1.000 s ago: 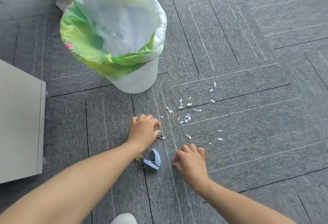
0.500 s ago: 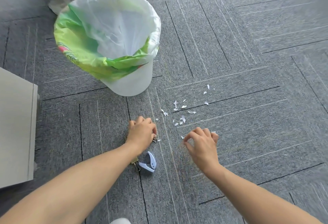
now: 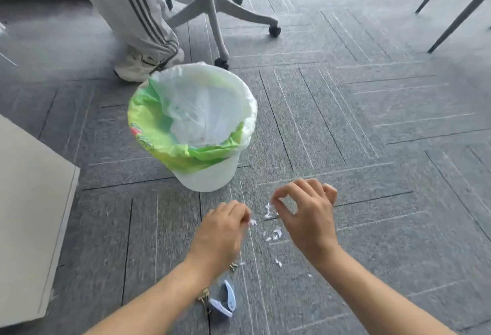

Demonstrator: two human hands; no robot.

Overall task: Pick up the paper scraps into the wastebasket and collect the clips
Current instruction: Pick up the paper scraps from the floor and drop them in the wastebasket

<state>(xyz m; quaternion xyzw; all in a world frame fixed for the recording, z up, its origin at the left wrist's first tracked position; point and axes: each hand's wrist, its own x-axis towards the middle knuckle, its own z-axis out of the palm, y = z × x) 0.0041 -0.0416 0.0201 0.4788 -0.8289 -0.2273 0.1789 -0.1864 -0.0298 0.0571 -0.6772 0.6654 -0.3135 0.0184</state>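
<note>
A white wastebasket (image 3: 210,178) lined with a green and white bag stands on the grey carpet just beyond my hands. Several small paper scraps (image 3: 273,235) lie between my hands and toward me. My left hand (image 3: 221,233) is closed, with a white scrap at its fingertips. My right hand (image 3: 308,218) hovers to the right, fingers curled, thumb and forefinger pinched on a scrap. A small gold clip (image 3: 233,267) lies below my left wrist. More gold clips (image 3: 204,300) and a blue and white clip (image 3: 224,301) lie under my left forearm.
A pale cabinet (image 3: 26,215) stands at the left. Behind the wastebasket are a person's striped trouser leg and shoe (image 3: 138,42) and a wheeled office chair base (image 3: 212,10). Dark furniture legs (image 3: 451,8) slant in at the upper right.
Both hands have lifted from the carpet and moved toward the wastebasket. My left hand has left the gold clip. The view has tilted up, bringing the chair base and leg into sight.
</note>
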